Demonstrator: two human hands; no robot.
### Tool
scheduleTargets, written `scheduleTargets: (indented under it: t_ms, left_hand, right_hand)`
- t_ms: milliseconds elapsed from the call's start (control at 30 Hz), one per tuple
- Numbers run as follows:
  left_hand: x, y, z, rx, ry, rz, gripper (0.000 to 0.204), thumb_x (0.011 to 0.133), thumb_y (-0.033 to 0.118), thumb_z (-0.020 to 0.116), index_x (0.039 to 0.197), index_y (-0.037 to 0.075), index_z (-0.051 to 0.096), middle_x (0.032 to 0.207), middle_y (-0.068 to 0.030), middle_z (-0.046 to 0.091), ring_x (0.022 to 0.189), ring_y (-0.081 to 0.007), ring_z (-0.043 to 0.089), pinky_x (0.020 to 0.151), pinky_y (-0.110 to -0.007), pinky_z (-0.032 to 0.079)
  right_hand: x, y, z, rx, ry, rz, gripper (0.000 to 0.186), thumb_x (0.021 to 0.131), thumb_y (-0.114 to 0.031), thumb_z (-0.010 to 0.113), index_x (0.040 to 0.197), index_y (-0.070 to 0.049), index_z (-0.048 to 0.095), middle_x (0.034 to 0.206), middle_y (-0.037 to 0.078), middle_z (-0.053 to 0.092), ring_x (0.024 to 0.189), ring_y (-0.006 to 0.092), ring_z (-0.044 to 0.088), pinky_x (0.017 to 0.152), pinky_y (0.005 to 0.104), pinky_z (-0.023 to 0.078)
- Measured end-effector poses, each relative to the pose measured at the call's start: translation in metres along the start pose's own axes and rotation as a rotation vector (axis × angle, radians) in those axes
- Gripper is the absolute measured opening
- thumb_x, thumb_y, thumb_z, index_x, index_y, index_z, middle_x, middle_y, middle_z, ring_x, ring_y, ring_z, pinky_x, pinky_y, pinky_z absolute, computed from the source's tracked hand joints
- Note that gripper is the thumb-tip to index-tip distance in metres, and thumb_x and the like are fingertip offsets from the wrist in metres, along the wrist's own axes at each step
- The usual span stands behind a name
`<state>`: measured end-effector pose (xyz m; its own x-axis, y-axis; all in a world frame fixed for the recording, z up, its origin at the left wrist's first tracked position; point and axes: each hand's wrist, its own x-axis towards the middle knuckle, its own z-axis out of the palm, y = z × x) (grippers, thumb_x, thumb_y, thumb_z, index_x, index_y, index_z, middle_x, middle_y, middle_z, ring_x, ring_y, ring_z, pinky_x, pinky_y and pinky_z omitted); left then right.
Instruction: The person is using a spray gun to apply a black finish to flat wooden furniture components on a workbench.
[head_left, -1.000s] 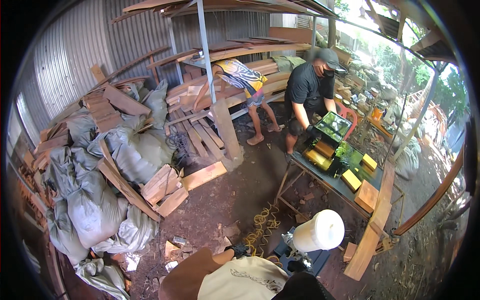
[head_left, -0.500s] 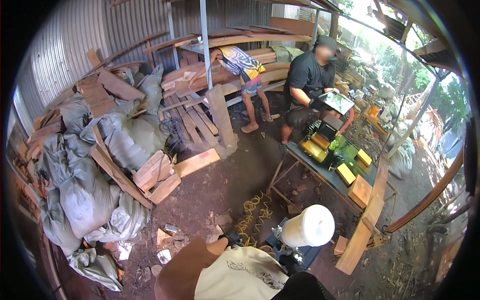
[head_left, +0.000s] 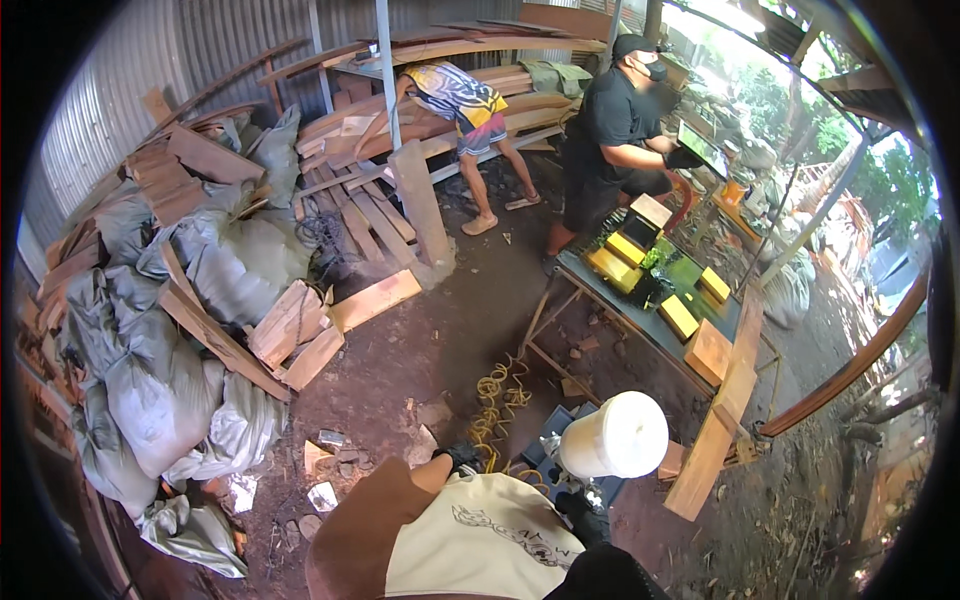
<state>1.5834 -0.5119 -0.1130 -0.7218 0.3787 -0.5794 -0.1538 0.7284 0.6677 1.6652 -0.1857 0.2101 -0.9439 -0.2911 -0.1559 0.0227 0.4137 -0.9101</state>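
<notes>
My right hand (head_left: 583,512), in a black glove, is closed on a spray gun (head_left: 553,450). The gun's large white cup (head_left: 615,437) stands out above it. Its trigger and my fingers are mostly hidden. My left hand (head_left: 460,456), also black-gloved, is held low in front of my brown-sleeved arm. A yellow coiled air hose (head_left: 497,400) hangs just beside it; whether my fingers grip the hose does not show. Blue-grey crates (head_left: 562,418) lie beneath the spray gun.
Yellow blocks (head_left: 678,317) and a wooden block (head_left: 708,352) sit on a dark table (head_left: 600,280). A plank (head_left: 715,445) slopes off its end. Behind it, a co-worker (head_left: 610,130) holds a flat panel (head_left: 703,150); another person (head_left: 455,100) bends over lumber. Stuffed sacks (head_left: 160,400) fill the left.
My view has tilted slightly, shifting the scene up and left. The co-worker in black has straightened and turned right, moving the panel away from the table. My hands have barely moved.
</notes>
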Motion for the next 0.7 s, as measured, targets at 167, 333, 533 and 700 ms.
scheduleTargets:
  t_ms: [167,333,533,700]
  left_hand:
    - [0.021,-0.039,0.016,0.094,0.085,0.032,0.045,0.094,0.044,0.046,0.109,0.007,0.068,0.11,-0.0204,0.066,0.103,-0.0352,0.063,0.09,-0.044,0.048]
    - [0.041,-0.005,0.017,0.103,0.08,0.159,0.055,0.094,0.056,0.043,0.108,0.01,0.07,0.101,-0.0186,0.07,0.101,-0.0354,0.064,0.091,-0.044,0.048]
    - [0.035,0.0,0.006,0.275,-0.031,0.258,0.042,0.094,0.035,0.048,0.132,0.021,0.056,0.106,-0.0194,0.066,0.1,-0.0388,0.063,0.089,-0.045,0.049]
    - [0.017,0.013,0.007,0.325,0.104,0.305,0.04,0.096,0.04,0.043,0.128,0.022,0.06,0.115,-0.0196,0.064,0.102,-0.037,0.063,0.086,-0.045,0.05]
  right_hand:
    - [0.001,0.006,0.005,-0.036,-0.006,-0.053,0.009,0.079,-0.007,0.062,0.087,-0.004,0.064,0.087,0.013,0.065,0.083,0.0304,0.062,0.07,0.0395,0.049]
    - [-0.011,0.012,-0.002,-0.055,0.14,-0.095,0.009,0.077,-0.009,0.063,0.084,-0.003,0.064,0.089,0.013,0.065,0.085,0.0305,0.062,0.071,0.041,0.049]
    - [-0.014,-0.014,-0.012,-0.326,0.024,0.028,0.016,0.076,-0.01,0.066,0.091,-0.005,0.065,0.095,0.012,0.066,0.087,0.0313,0.063,0.072,0.0428,0.049]
    - [-0.014,-0.014,-0.009,-0.499,-0.057,-0.028,0.017,0.076,-0.008,0.068,0.093,-0.011,0.066,0.093,0.01,0.066,0.088,0.0297,0.062,0.077,0.042,0.049]
